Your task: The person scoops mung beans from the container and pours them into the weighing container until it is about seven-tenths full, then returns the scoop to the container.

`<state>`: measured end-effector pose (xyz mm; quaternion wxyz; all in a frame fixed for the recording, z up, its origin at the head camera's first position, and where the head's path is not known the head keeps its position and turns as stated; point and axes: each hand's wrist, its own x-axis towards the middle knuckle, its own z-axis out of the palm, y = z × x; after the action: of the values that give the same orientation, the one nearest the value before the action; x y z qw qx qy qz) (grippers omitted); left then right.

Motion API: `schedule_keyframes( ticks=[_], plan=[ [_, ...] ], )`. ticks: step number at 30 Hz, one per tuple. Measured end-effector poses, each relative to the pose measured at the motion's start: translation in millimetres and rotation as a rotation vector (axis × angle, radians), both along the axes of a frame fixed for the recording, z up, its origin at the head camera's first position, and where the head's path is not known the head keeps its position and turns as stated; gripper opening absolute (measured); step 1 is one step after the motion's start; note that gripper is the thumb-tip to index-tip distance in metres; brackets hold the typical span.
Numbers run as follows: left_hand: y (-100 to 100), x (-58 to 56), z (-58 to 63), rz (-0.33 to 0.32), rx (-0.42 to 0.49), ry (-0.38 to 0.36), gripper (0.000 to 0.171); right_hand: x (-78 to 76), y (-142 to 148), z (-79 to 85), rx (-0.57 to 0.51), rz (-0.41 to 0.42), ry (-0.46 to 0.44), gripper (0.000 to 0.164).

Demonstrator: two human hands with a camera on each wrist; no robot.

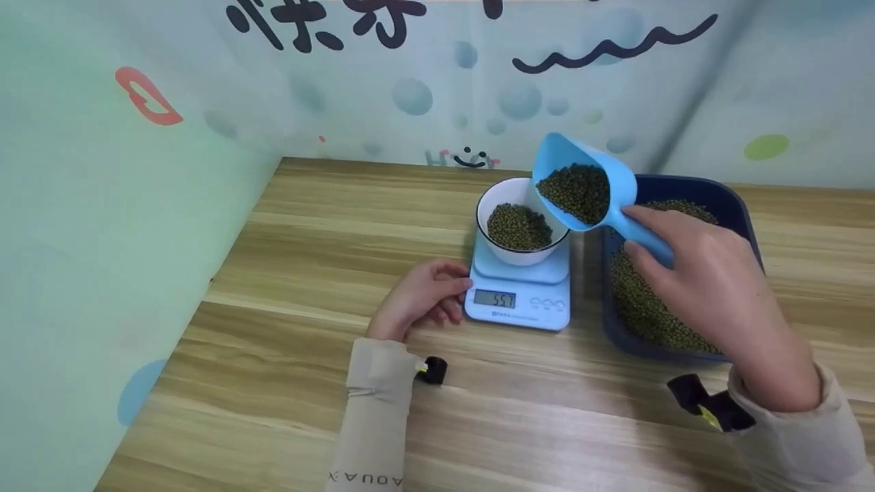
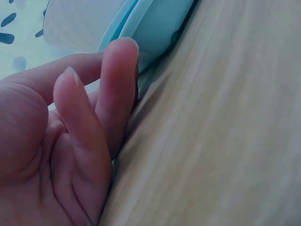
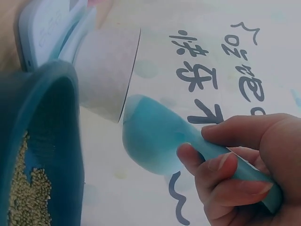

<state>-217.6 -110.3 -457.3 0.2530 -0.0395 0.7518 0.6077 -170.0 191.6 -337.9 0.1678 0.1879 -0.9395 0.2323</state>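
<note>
My right hand point(image 1: 718, 280) grips the handle of a blue scoop point(image 1: 622, 184), which holds small green beans point(image 1: 580, 193). The scoop's lip tilts over the right rim of a white bowl point(image 1: 523, 256). More green beans lie inside that bowl, which stands on a light blue kitchen scale point(image 1: 519, 321); its display seems to read 557. At the scale's left edge rests my left hand point(image 1: 427, 294), fingers loosely bent and touching its side. In the right wrist view, fingers and thumb wrap round the scoop handle point(image 3: 235, 174).
A dark blue bin point(image 1: 612, 328) of green beans stands right of the scale, partly under my right hand and forearm. Behind the wooden table point(image 1: 307, 239) hangs a printed cloth point(image 1: 355, 102), and another pale side cloth point(image 1: 89, 239) borders the left.
</note>
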Motion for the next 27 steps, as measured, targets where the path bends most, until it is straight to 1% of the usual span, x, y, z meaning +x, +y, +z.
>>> schedule_keyframes(
  ticks=[2, 5, 13, 20, 23, 26, 27],
  plan=[
    [0, -0.1, 0.0, -0.001, 0.003, 0.004, 0.034, 0.5, -1, -0.6, 0.003, 0.014, 0.030, 0.034],
    [-1, 0.0, -0.3, -0.006, 0.012, 0.007, 0.034, 0.9, -3, -1.7, 0.007, 0.025, 0.052, 0.034],
    [0, 0.4, -1.0, 0.004, 0.016, -0.001, 0.033, -2.7, -11, 0.6, 0.030, 0.023, 0.037, 0.034],
    [-1, 0.0, -2.0, -0.012, 0.005, 0.000, 0.036, -3.8, -13, 2.9, 0.024, 0.028, 0.033, 0.034],
    [-2, -0.3, -0.3, -0.018, 0.005, -0.010, 0.037, -3.6, -12, 2.7, 0.026, 0.029, 0.049, 0.034],
    [1, 2.8, 10.3, -0.023, -0.005, -0.023, 0.036, -4.2, -11, 2.1, 0.027, 0.032, 0.064, 0.034],
    [1, 2.4, 10.1, -0.021, -0.008, -0.025, 0.036, -4.4, -11, 1.8, 0.028, 0.033, 0.068, 0.034]
  ],
)
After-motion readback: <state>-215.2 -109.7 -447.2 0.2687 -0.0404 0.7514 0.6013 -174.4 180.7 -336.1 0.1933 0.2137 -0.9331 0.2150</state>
